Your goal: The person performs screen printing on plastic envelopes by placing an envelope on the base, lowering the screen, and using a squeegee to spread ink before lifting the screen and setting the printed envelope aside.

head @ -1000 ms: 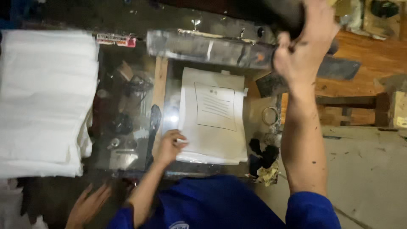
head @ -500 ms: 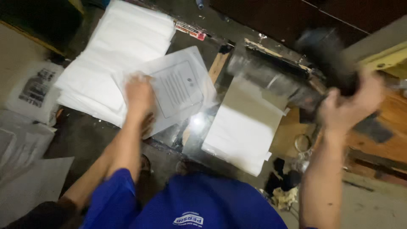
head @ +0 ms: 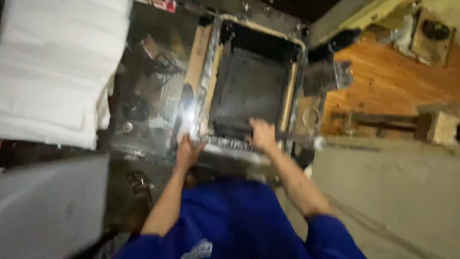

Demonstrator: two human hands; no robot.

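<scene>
A rectangular printing frame [head: 291,98] with a dark mesh screen [head: 249,88] lies flat on the glass-topped table [head: 143,100] ahead of me. My left hand [head: 188,151] grips the frame's near left corner. At the middle of the near edge, my right hand [head: 262,134] presses down with fingers curled on the rail. The picture is blurred, so finger detail is faint. Blue sleeves and a blue shirt fill the bottom of the view.
A thick stack of white paper [head: 57,72] lies at the left of the table. A grey sheet [head: 48,206] is at the lower left. A wooden bench [head: 383,120] and wooden boards stand to the right, above a concrete surface [head: 393,192].
The frame, held raised by my right hand before, now lies flat. My left hand carried a printed sheet to the left stack and has come back to the frame's near edge.
</scene>
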